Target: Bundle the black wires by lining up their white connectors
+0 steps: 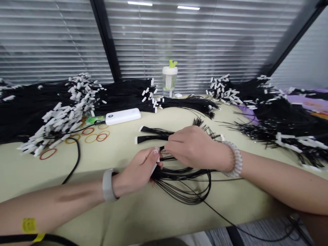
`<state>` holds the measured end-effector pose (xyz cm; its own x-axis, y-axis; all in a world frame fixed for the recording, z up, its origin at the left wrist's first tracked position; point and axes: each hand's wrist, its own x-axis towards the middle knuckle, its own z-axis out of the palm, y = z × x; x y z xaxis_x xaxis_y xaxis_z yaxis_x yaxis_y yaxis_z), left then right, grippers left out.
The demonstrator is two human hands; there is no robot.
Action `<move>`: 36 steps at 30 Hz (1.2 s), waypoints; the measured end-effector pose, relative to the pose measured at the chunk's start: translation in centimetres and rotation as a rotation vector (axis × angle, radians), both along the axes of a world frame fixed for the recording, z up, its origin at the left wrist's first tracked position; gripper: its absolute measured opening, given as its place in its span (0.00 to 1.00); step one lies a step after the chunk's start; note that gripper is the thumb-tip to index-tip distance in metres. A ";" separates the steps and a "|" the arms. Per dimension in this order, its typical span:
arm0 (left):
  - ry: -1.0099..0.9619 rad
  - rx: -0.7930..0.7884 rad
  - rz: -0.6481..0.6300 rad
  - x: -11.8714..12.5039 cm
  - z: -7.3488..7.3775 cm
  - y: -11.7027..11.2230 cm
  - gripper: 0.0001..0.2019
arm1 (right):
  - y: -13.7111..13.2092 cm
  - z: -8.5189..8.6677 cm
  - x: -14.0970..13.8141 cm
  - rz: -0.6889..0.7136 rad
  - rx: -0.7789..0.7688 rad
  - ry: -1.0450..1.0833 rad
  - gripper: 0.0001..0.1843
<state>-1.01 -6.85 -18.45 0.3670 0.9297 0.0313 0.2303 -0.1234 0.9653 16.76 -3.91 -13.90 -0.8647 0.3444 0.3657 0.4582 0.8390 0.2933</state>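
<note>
Near the middle of the table, my left hand (pixel 137 169) is closed, thumb against fingers, on a white connector (pixel 154 168). From it a bundle of thin black wires (pixel 179 175) runs right and loops downward. Just beside the thumb, my right hand (pixel 193 147) is closed in a pinch at a black wire (pixel 161 148); its fingertips are partly hidden. Beyond my hands lie two black wire bundles with white end connectors, an upper one (pixel 153 130) and a lower one (pixel 151 138), both running behind the right hand.
Heaps of black wires with white connectors lie at left (pixel 61 116) and right (pixel 271 112). A white power bank (pixel 123 116) with a black cable (pixel 79 153) sits near scattered rubber bands (pixel 102 137). A clear cup (pixel 169 82) stands at the back by the window blinds.
</note>
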 end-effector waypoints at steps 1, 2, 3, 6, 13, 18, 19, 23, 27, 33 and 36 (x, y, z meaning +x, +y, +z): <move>0.009 0.014 -0.005 0.0 0.0 0.0 0.20 | -0.1 0.1 0.0 0.001 -0.004 -0.003 0.08; 0.017 0.022 -0.009 0.0 0.0 0.0 0.20 | -0.2 0.2 0.0 -0.002 -0.010 -0.010 0.08; 0.019 0.021 -0.010 0.0 0.1 0.0 0.20 | -0.3 0.3 0.0 -0.011 -0.019 -0.021 0.07; -0.001 -0.027 0.010 0.2 0.1 0.0 0.19 | -0.4 0.5 -0.2 -0.074 -0.054 -0.073 0.07; -0.125 -0.151 0.079 0.7 -0.1 0.1 0.19 | -0.7 3.4 0.3 -0.197 -0.036 -0.111 0.16; -0.251 -0.174 0.219 0.6 -0.8 0.7 0.18 | -1.8 5.4 1.6 -0.330 -0.122 -0.196 0.31; -0.251 -0.156 0.232 0.6 -0.9 0.8 0.18 | -1.9 5.5 1.8 -0.354 -0.166 -0.225 0.34; -0.194 -0.075 0.272 0.5 -0.9 0.8 0.18 | -1.6 4.9 2.3 -0.427 -0.353 -0.275 0.38; -0.152 -0.009 0.342 0.7 -0.2 0.4 0.18 | -0.7 3.7 2.2 -0.333 -0.607 -0.236 0.37; -0.137 0.063 0.303 0.6 -0.3 0.4 0.19 | -1.0 2.2 0.6 0.020 -0.613 -0.053 0.19; -0.149 0.078 0.272 0.4 -0.4 0.4 0.18 | -1.2 1.6 -0.3 0.037 -0.596 -0.039 0.17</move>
<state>-0.62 -6.46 -18.84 0.0912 0.9858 0.1408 0.1221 -0.1514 0.9809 16.50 -5.10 -12.32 -0.8891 0.4495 0.0863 0.4236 0.8794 -0.2172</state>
